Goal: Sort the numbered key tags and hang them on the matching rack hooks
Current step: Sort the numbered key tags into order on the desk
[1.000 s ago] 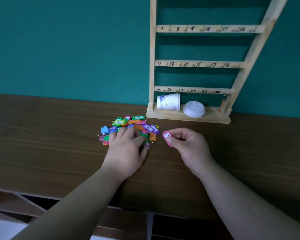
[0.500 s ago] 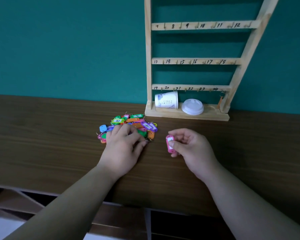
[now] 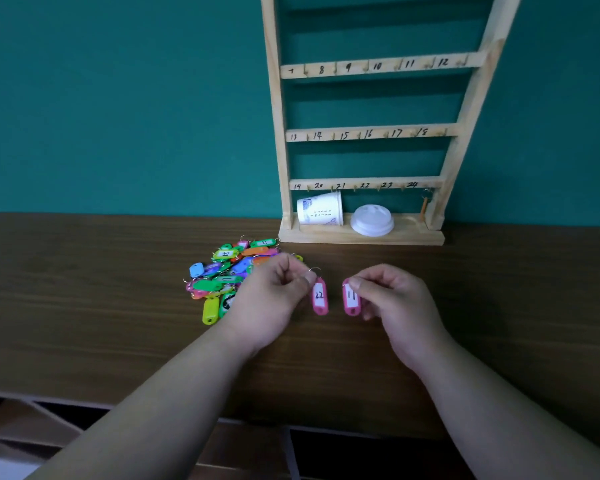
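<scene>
My left hand (image 3: 274, 299) pinches a pink key tag marked 22 (image 3: 319, 296) by its top, and the tag hangs down above the table. Just to its right, my right hand (image 3: 392, 299) pinches a second pink tag marked 11 (image 3: 351, 297). A pile of coloured numbered tags (image 3: 227, 271) lies on the brown table (image 3: 84, 306) left of my left hand. The wooden rack (image 3: 371, 133) stands against the teal wall, with rows of hooks numbered 7 to 24 in view. An orange tag (image 3: 423, 206) hangs at the right end of the lowest row.
A white paper cup (image 3: 321, 209) lies on its side on the rack's base, with a white lid (image 3: 372, 220) beside it. The table's front edge runs below my forearms, with open shelving under it.
My left hand has left the pile and lifted out the pink tag 22, moving right. My right hand has turned its tag so that 11 faces me. The camera moved closer.
</scene>
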